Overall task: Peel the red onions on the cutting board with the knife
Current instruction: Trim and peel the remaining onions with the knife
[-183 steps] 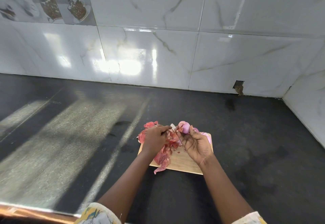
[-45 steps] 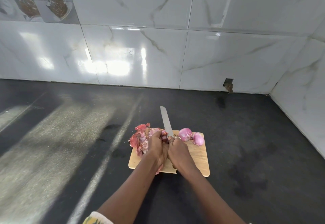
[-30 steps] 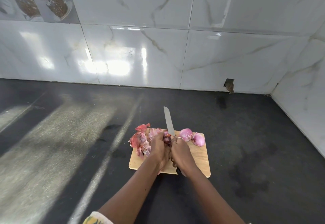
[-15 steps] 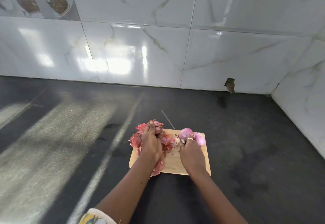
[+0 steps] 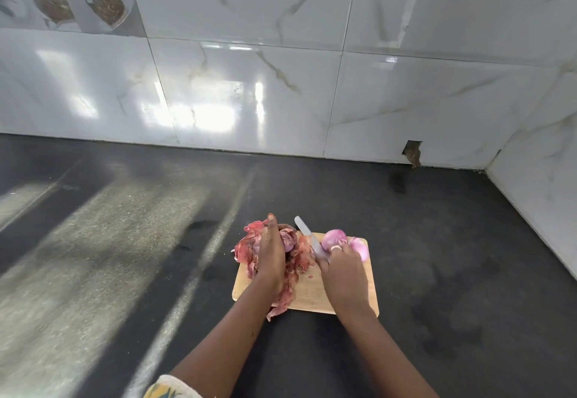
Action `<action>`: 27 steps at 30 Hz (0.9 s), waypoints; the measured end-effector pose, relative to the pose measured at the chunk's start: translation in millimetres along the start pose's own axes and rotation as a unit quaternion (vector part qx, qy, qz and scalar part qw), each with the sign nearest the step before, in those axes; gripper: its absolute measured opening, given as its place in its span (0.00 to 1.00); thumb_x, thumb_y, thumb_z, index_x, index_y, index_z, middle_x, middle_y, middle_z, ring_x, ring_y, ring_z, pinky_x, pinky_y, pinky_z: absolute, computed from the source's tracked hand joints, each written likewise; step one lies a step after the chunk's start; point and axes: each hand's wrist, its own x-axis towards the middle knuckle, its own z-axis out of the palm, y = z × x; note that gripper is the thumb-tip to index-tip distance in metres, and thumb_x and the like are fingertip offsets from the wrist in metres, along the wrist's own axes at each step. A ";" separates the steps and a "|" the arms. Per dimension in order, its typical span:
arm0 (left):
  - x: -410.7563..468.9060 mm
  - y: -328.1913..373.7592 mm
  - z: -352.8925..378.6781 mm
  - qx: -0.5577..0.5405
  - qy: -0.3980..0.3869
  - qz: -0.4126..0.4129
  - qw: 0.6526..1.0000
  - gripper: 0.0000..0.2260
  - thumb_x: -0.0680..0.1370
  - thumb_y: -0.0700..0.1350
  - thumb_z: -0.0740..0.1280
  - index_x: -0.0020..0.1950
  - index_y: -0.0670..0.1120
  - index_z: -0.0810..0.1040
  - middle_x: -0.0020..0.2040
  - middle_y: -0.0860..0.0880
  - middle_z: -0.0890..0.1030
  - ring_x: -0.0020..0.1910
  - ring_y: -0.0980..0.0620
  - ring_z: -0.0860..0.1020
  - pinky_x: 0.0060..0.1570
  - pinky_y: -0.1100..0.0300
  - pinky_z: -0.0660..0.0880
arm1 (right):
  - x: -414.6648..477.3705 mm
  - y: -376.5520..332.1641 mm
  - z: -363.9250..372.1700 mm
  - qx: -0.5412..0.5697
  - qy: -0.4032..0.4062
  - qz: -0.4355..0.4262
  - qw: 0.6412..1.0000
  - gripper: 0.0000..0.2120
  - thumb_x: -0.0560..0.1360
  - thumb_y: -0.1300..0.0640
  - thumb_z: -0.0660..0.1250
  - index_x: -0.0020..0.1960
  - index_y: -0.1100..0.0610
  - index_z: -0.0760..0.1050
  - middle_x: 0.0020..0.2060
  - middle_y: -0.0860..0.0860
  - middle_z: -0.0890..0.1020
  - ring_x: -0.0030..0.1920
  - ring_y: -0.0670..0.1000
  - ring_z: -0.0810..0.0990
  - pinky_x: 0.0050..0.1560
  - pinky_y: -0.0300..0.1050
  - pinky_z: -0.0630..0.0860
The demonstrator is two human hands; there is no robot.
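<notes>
A small wooden cutting board [image 5: 312,296] lies on the dark counter. My left hand [image 5: 271,254] holds an unpeeled red onion [image 5: 288,240] over a heap of red onion skins [image 5: 248,249] at the board's left edge. My right hand [image 5: 342,268] grips the knife [image 5: 307,238] by its handle, the blade pointing away and to the left between the two hands. Two peeled pink onions [image 5: 334,236] [image 5: 359,246] rest at the board's far right corner, just beyond my right hand.
The black counter [image 5: 125,241] stretches wide to the left with sunlit streaks. White marble-look tile walls [image 5: 249,85] close the back and the right side, with a small hole [image 5: 412,154] low in the back wall.
My hands, joined at the board's middle with the blade upright, have parted. The left hand moved onto the skin heap with an onion; the knife now lies low, tilted left.
</notes>
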 end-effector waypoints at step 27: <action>-24.5 12.0 1.5 0.136 -0.034 0.173 0.975 0.23 0.81 0.44 0.53 0.29 0.50 0.77 0.25 0.56 0.77 0.27 0.63 0.73 0.32 0.66 0.68 | 14.0 -47.6 -3.0 0.631 0.009 0.247 0.735 0.13 0.75 0.72 0.63 0.34 0.61 0.75 0.35 0.58 0.80 0.36 0.54 0.78 0.42 0.48 0.76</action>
